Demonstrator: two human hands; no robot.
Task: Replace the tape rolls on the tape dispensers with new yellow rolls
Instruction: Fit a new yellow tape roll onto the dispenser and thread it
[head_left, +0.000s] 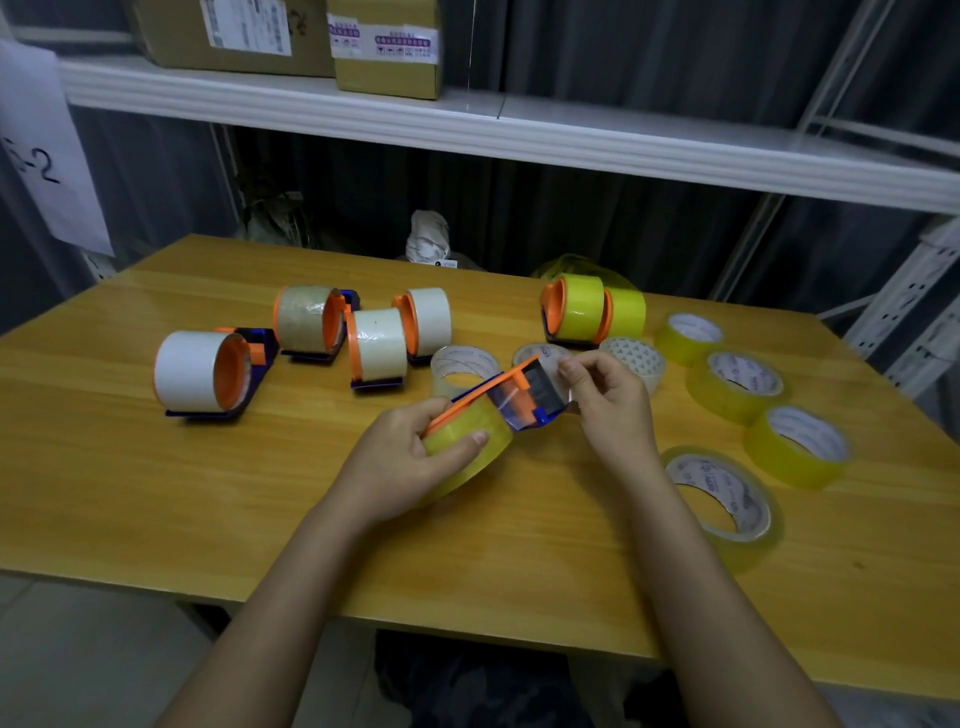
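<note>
Gripping yellow roll (470, 447) on dispenser (524, 397): left hand (410, 462) | right hand (605, 397) fingertips pinching tape end

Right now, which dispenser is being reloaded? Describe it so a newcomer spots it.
On the wooden table, look near the front edge between the two hands. The dispenser there is lifted off the table, gripped by the left hand; every other dispenser stands untouched farther back.

Left hand (410, 457): curled round what it holds, thumb laid flat along the near side, palm turned right.
Right hand (608, 400): raised just beside the left, fingers (571, 371) bent in a pinch, wrist cocked.
Forearms: both bare, reaching forward from the lower edge, converging.
</note>
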